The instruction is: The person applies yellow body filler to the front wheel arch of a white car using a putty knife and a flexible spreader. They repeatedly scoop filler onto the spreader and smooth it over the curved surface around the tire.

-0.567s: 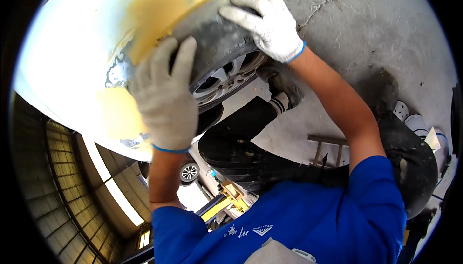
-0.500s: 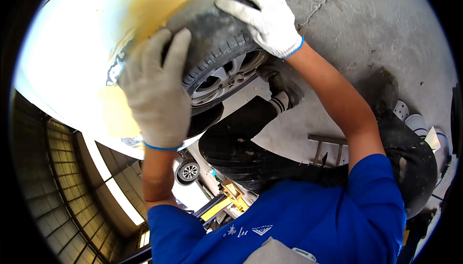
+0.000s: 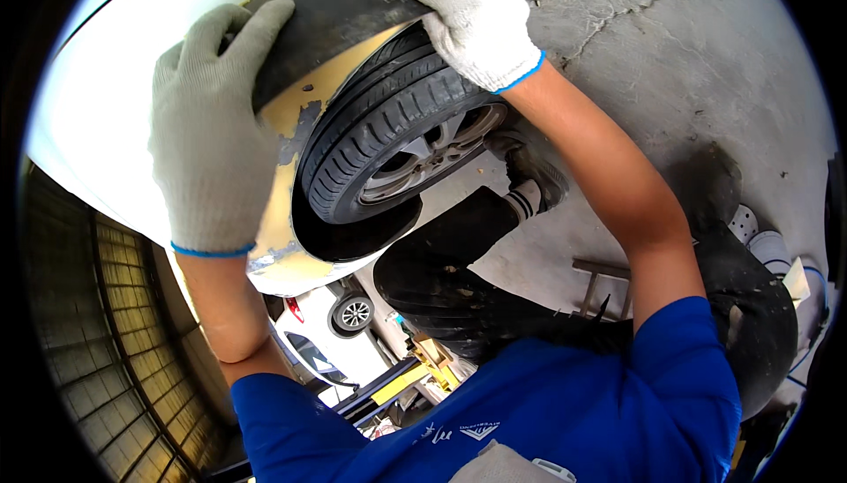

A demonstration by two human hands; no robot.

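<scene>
White bodywork (image 3: 115, 130) fills the upper left, above a slatted wall (image 3: 132, 307) with yellowish panes. Your left hand (image 3: 212, 130), in a pale knit glove with a blue cuff, lies against that panel at the left end of a dark, curved strip (image 3: 331, 20). Two digits stand slightly apart at the strip; you cannot tell whether the hand closes around it. The strip spans both your gloves, along the upper edge of the wheel arch, above a yellow-tan patch (image 3: 281, 196) with grey spots. Below, a white car (image 3: 322, 355) stands in the background. Next comes the black tyre (image 3: 375, 121), inside the arch. Your right hand (image 3: 472, 20) has a digit stretched along the strip's right part; the top edge crops its other fingers, so their grip cannot be told. Further right lies grey concrete floor (image 3: 670, 86).
</scene>
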